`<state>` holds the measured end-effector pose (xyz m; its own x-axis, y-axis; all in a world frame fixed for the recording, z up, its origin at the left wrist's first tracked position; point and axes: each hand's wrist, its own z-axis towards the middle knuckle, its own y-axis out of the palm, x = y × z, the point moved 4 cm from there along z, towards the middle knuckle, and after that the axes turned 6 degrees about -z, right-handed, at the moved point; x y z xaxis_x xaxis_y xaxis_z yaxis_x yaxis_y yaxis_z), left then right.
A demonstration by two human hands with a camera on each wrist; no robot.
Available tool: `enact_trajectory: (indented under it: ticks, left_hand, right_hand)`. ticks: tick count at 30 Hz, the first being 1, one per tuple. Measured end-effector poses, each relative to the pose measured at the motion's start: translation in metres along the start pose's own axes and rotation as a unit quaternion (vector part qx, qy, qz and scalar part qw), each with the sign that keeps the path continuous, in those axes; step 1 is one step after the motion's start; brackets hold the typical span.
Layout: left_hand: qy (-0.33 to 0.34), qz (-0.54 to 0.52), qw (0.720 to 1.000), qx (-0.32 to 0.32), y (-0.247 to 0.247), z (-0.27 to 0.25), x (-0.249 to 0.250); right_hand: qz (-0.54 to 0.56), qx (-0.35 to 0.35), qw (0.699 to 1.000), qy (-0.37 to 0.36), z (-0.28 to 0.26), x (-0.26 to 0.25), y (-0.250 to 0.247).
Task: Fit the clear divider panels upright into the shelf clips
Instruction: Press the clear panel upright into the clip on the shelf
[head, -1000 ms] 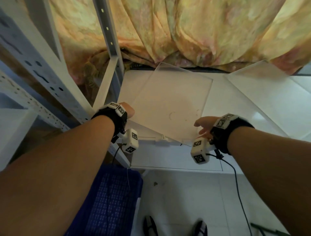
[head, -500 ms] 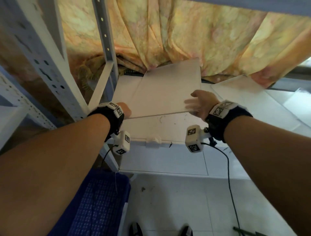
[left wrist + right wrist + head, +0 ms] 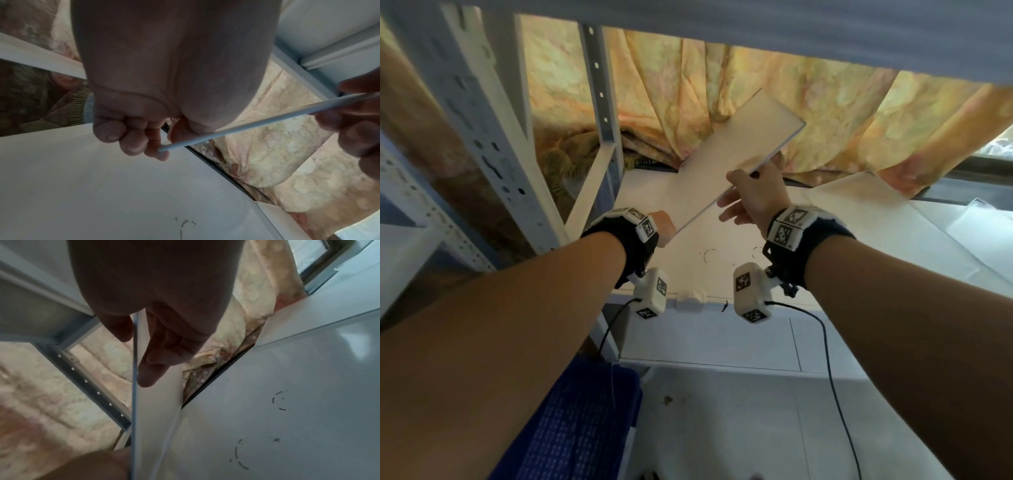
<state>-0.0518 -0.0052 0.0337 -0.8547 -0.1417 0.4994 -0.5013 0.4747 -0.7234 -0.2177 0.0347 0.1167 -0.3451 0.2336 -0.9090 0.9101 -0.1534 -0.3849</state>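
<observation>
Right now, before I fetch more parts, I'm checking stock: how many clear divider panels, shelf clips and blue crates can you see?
Clear divider panels: 2, the held panel and the flat panel.
Shelf clips: 1, the white clip at the front edge of the shelf.
Blue crates: 1, the blue crate.
Total: 4.

Black wristbands (image 3: 635, 240) carry white marker-printed cubes (image 3: 652, 296), black cables (image 3: 828, 349).
</observation>
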Motion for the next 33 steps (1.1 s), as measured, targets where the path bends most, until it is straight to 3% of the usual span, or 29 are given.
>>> enact_trajectory:
  ticks: [6,12,17,20,26,33]
  left_hand:
    - [0.047,-0.041,0.998,0.001,0.001,-0.013,0.014]
    - [0.031,-0.062,0.997,-0.042,0.0,-0.026,0.013]
    - [0.041,-0.019,0.998,-0.044,0.005,-0.03,0.016]
    - [0.052,0.02,0.996,-0.071,0.013,-0.03,0.017]
    - [0.092,0.101,0.989,-0.06,0.023,-0.022,0.0]
    - [0.148,0.221,0.958,-0.104,0.057,-0.014,-0.021]
  right_hand:
    - [-0.075,-0.088,0.983,0.141,0.006,0.009,0.031]
    - [-0.15,-0.067,0.982,0.09,-0.007,-0.005,0.014]
    - [-0.222,-0.078,0.968,0.09,-0.028,0.015,0.002]
    - [-0.247,-0.076,0.961,0.094,-0.031,0.022,0.011]
    - [-0.276,-0.095,0.955,0.048,-0.034,0.018,0.039]
    - [-0.304,-0.085,0.947,0.058,-0.035,0.037,0.061]
